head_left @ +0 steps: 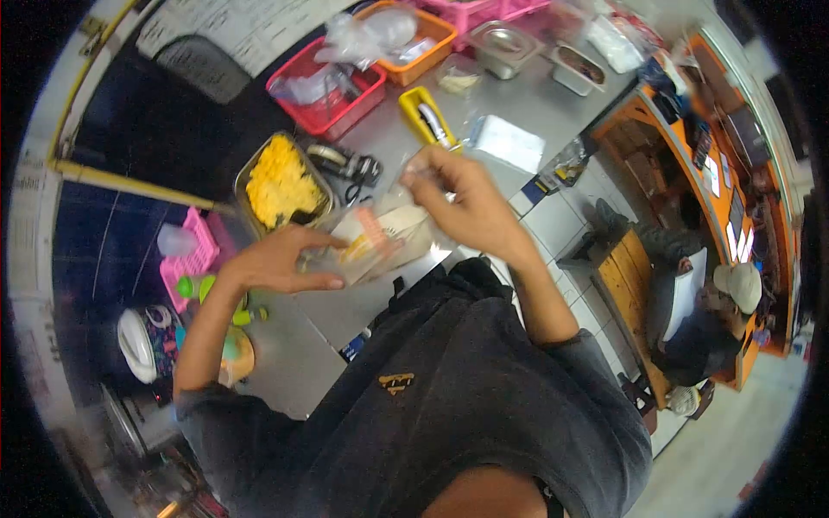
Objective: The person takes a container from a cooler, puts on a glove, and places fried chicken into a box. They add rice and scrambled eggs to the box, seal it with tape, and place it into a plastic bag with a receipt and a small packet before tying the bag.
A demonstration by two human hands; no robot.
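Observation:
A clear plastic bag (400, 233) with a pale wrapped item and an orange-printed strip inside hangs between my two hands, over the near edge of the steel counter. My right hand (466, 203) pinches the bag's upper end, fingers curled in. At the lower left end, my left hand (281, 259) has its fingers and thumb on either side of the bag. Just beyond it, a metal pan (241, 186) holds shredded yellow food (281, 181) with a dark utensil in it. A black tape dispenser (350, 164) lies beside the pan.
Behind stand a red basket (332, 125), an orange basket (440, 34), metal containers (503, 50) and a yellow tray (423, 112). White sheets (509, 142) lie at the counter's right edge (540, 104). A person (704, 337) sits by a wooden bench (622, 276) at right.

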